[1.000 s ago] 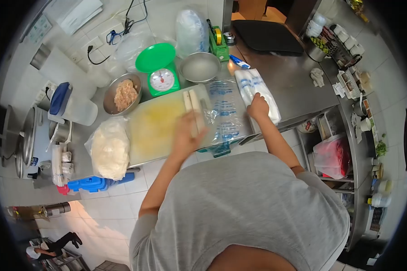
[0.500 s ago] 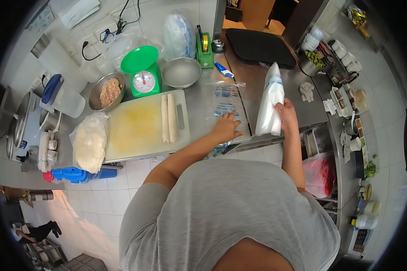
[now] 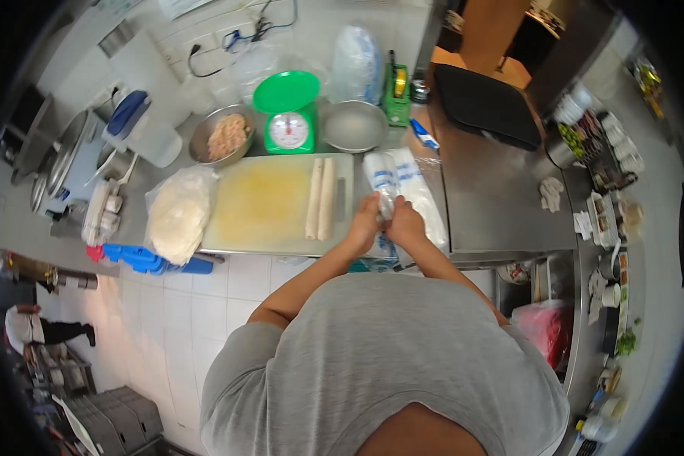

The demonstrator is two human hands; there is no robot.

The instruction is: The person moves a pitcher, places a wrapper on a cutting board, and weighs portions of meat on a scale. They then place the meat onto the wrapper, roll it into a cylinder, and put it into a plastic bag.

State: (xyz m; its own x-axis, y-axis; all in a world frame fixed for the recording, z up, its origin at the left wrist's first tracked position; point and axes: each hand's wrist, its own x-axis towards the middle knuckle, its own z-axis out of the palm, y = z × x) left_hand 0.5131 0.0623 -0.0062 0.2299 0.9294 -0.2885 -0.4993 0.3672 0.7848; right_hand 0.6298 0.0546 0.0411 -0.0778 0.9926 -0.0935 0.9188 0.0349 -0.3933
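Note:
Both my hands meet at the counter's front edge. My left hand (image 3: pixel 365 222) is closed on the near end of a clear plastic bag with blue print (image 3: pixel 382 176). Close against it, my right hand (image 3: pixel 407 223) also grips the plastic, fingers curled. Beside them on the right lies a white plastic bundle (image 3: pixel 424 199). To the left, two long pale dough rolls (image 3: pixel 319 199) rest side by side on a cutting board (image 3: pixel 258 201). What lies under my fingers is hidden.
Behind the board stand a green scale (image 3: pixel 289 131), a bowl of minced filling (image 3: pixel 224 138) and a shallow metal bowl (image 3: pixel 354 126). A bag of dough (image 3: pixel 178 215) sits at the left. A black tray (image 3: pixel 486 105) lies at the back right. Another person (image 3: pixel 34 328) is far left.
My right hand has let go of the white bundle, now lying on the counter, and joined my left. My left hand has gone from lying flat on the printed plastic to gripping it.

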